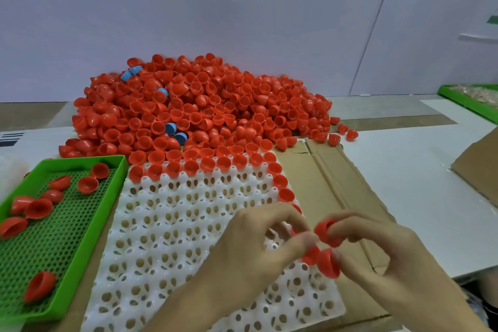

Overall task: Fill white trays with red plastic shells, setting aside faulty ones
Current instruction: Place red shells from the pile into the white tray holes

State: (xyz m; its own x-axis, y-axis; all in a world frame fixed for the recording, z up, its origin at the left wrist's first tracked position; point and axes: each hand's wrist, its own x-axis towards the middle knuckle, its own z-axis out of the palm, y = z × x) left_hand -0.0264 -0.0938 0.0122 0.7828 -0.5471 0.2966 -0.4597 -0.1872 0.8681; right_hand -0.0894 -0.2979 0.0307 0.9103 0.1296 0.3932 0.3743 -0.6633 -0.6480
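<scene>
Right hand (377,250) pinched red shell (324,232), second shell (328,264) held lower in same hand. Left hand (256,245) curled, fingertips at shell; couldn't tell if gripping. Both hovered above right edge of white tray (167,224); unfilled part lay straight below, left hand nearer.

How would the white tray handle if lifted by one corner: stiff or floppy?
Probably light: the white tray looks thin and full of holes. It may flex somewhat, being wide and thin, though the moulded cups likely stiffen it. The red shells along its far row and right edge merely sit on it, so tilting could spill them.
</scene>
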